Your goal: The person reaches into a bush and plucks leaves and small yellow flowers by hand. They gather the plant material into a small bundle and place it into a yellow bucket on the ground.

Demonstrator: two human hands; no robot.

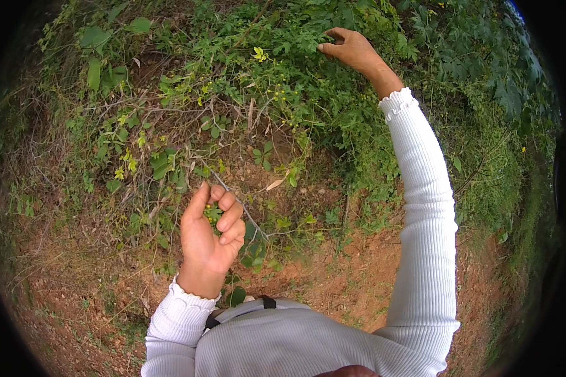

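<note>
My left hand [212, 235] is raised palm up in front of my body, its fingers curled round a small bunch of yellow-green buds [212, 214] with bits of leaf. Fingers and thumb partly hide the bunch. Far out at the upper right, my right hand [353, 52] reaches to a bushy plant with lobed green leaves [297, 40]. Thumb and forefinger are apart at the leaf edge, and nothing is plainly held between them. Small round yellow buds [278, 95] dot the plant to the left of and below that hand.
A thin bare branch [238, 200] runs past my left fingers. Dry twigs [170, 110] tangle on the bank to the left. Reddish soil [353, 273] lies near my body, and a dark strap [268, 302] shows at my waist. Larger leaves [509, 94] hang at the right.
</note>
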